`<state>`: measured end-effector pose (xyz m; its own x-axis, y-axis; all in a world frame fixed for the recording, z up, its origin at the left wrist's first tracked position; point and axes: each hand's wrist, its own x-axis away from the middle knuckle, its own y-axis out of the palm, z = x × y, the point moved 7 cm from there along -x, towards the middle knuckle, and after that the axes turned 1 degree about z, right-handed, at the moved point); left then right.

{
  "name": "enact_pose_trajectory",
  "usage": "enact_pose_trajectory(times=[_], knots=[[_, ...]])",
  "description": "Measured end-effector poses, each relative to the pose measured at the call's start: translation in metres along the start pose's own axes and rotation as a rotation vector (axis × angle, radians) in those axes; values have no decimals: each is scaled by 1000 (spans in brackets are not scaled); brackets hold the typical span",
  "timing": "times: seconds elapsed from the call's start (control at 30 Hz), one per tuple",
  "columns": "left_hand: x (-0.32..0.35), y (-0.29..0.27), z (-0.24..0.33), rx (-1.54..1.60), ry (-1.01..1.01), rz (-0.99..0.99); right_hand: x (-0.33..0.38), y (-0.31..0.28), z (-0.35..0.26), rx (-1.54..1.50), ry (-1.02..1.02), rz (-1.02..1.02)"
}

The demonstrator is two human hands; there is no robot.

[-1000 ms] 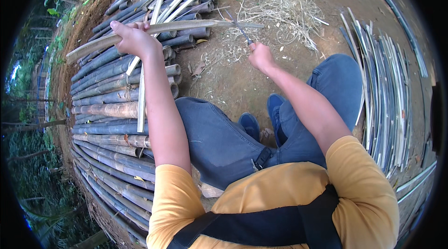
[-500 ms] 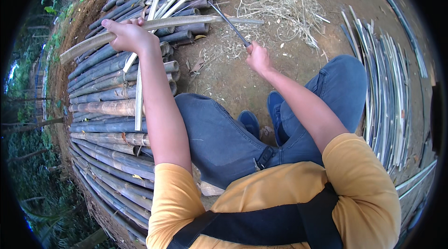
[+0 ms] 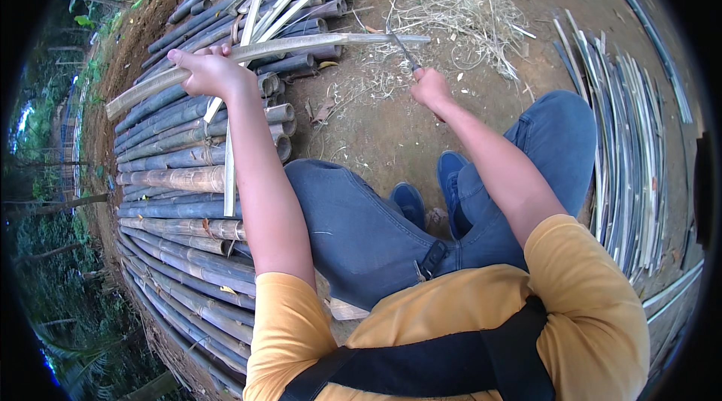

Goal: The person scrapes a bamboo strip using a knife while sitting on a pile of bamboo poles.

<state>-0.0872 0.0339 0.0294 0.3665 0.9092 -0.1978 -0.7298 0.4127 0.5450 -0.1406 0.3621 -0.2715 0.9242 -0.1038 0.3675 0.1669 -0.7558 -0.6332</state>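
Observation:
My left hand (image 3: pixel 210 72) grips a long pale split bamboo strip (image 3: pixel 301 45) that runs from the far left across to the middle, held level above the stacked poles. My right hand (image 3: pixel 430 87) is closed on the handle of a knife (image 3: pixel 402 46), whose dark blade points up and touches the strip's right end. Both arms reach forward over my knees in blue jeans.
A big stack of grey-green bamboo poles (image 3: pixel 173 175) lies on my left. Thin split slats (image 3: pixel 632 145) are laid out on the right. A heap of pale shavings (image 3: pixel 459 14) sits on the dirt ahead. My blue shoes (image 3: pixel 429 194) rest between my knees.
The knife blade swung from lying along the strip, up and away, then back against the strip's right end. My left hand kept holding the strip, shifting slightly.

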Motion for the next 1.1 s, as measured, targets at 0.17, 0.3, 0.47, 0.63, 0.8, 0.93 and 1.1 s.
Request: enact_pose_trajectory(times=[0.17,0.3,0.47,0.63,0.8,0.93,1.1], knots=[[-6,-4,4,1,50,-47,39,13,-40,70,-220,-26],[-2,-1,3,37,21,-54,23,-4,-17,138,-62,-20],[-10,-2,2,32,11,-109,27,-12,-18,95,16,-35],[-8,-5,4,-3,30,-60,35,5,-30,150,-124,-39],[-10,1,-1,17,19,-66,-25,-10,36,99,23,47],[-21,-12,0,-26,57,-57,15,7,-10,138,-60,-47],[-15,-4,-4,-17,53,-25,-26,11,33,200,-34,15]])
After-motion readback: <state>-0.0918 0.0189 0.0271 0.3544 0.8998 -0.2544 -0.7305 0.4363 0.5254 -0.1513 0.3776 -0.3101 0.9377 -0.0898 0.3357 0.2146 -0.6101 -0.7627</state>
